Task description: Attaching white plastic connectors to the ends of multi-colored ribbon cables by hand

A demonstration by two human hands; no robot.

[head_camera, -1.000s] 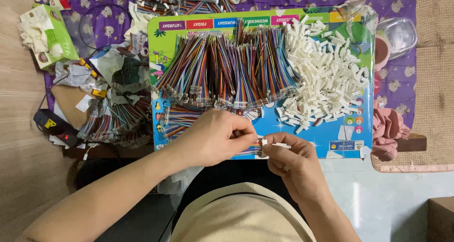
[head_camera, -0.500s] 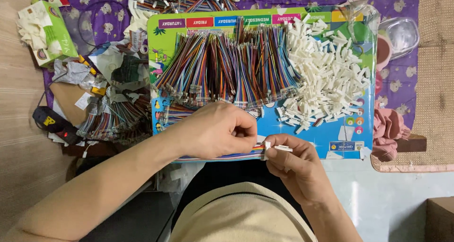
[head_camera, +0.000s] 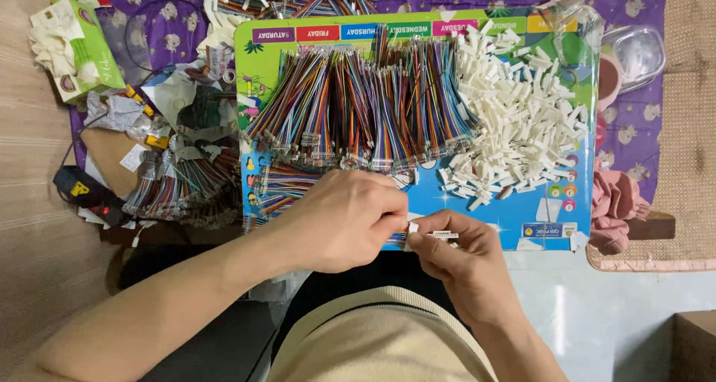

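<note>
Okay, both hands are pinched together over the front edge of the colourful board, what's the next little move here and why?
Probably press the two pieces the last bit together. The left hand and right hand meet fingertip to fingertip around a small white connector, with a thin white piece sticking out sideways from the right fingers. How far the parts are seated is hidden, so keep it gentle.

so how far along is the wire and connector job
Done, it seems: bundles of coloured wires lying left of the board. In hand: the left hand and right hand pinch one small white connector. Left: many wire sets and a heap of white connectors on the board.
</note>
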